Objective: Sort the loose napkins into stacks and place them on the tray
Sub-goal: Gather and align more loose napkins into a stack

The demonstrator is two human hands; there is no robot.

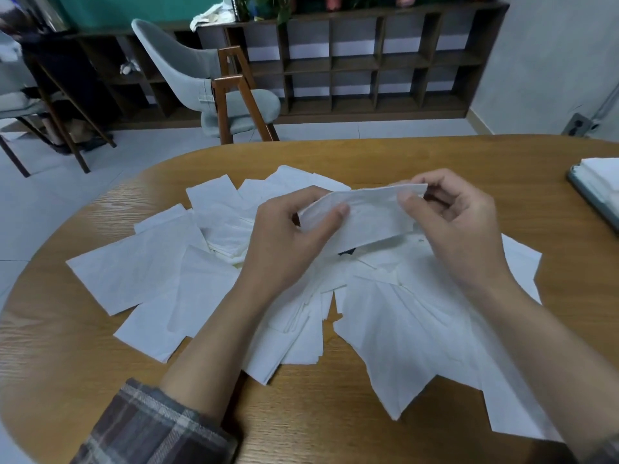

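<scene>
- The left grip point(284, 239) pinches one folded white napkin point(368, 217) at the napkin's 9 o'clock end, with the thumb on the near face and the fingers curled behind.
- The right grip point(459, 229) pinches the same napkin near its 2 o'clock corner, thumb pressed on the front and fingers bent behind the top edge.
- The napkin hangs as a strip between the two grips, lifted off the heap and tilted, with its right end higher than its left.
- The loose napkins point(150, 272) lie scattered and overlapping on the wooden worktop point(435, 155). They fan out under the forearms from about 9 o'clock, through 6 o'clock, round to 4 o'clock of the held napkin.
- The tray point(589, 192) sits at the worktop's 3 o'clock edge, well apart from both grips and partly cut off by the frame.
- A white stack point(603, 172) rests on the tray.
- A plaid sleeve point(150, 426) covers the left forearm at 7 o'clock.
- Beyond the worktop at 11 o'clock stands a grey chair point(207, 72), with a dark cubby shelf point(368, 61) at 12 o'clock.
</scene>
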